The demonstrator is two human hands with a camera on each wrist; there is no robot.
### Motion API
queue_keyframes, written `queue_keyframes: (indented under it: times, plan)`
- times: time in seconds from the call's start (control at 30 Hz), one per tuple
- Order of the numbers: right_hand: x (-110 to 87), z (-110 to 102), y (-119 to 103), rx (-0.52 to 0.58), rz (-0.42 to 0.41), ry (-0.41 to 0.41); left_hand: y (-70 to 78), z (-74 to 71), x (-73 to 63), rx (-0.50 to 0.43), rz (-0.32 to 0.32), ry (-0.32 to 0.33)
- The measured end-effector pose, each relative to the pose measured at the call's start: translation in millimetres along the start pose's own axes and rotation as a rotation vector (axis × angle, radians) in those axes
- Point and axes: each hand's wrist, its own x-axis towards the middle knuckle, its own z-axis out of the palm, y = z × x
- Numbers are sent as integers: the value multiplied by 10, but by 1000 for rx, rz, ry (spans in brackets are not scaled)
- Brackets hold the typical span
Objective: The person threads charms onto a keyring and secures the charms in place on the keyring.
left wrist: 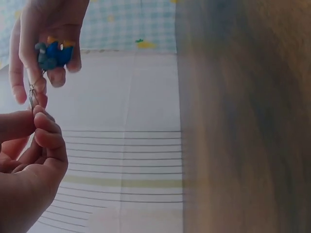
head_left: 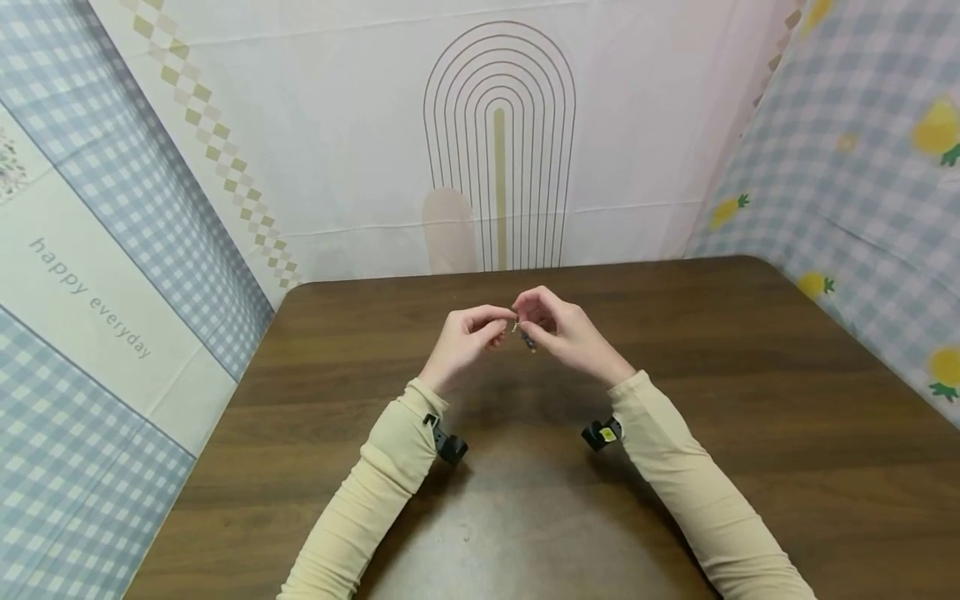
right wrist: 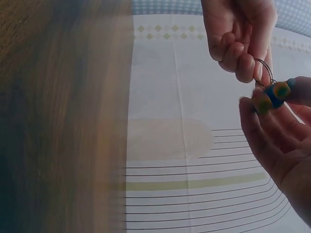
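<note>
A small keychain is held between both hands above the table. Its metal ring is pinched between the thumb and forefinger of my left hand. My right hand holds the other end, fingertips at the link beside the charm. The charm is a small blue figure with yellow-orange parts; in the head view it shows only as a dark speck below the right fingers. Fingers partly cover the ring and link in both wrist views, so whether the ring is spread apart I cannot tell.
Under the hands lies a brown wooden table with rounded far corners. A white printed cloth hangs behind it, with checked cloths at both sides. A black wrist camera is strapped to each sleeve, the left one close over the tabletop.
</note>
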Motion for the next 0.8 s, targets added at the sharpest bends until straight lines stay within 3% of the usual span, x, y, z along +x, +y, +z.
queue_keyframes:
  times: [0.23, 0.43, 0.57, 0.8]
  plan:
    - [-2, -11, 17, -8, -28, 2, 28, -96, 14, 161, 64, -105]
    - [-5, -11, 34, -42, -47, 6, 25, -132, -4, 169, 14, -162]
    - [2, -14, 33, -54, -60, 5, 32, -144, -15, 172, 20, -199]
    - [-4, -82, 31, 18, 29, 19, 16, -206, 16, 153, 23, -161]
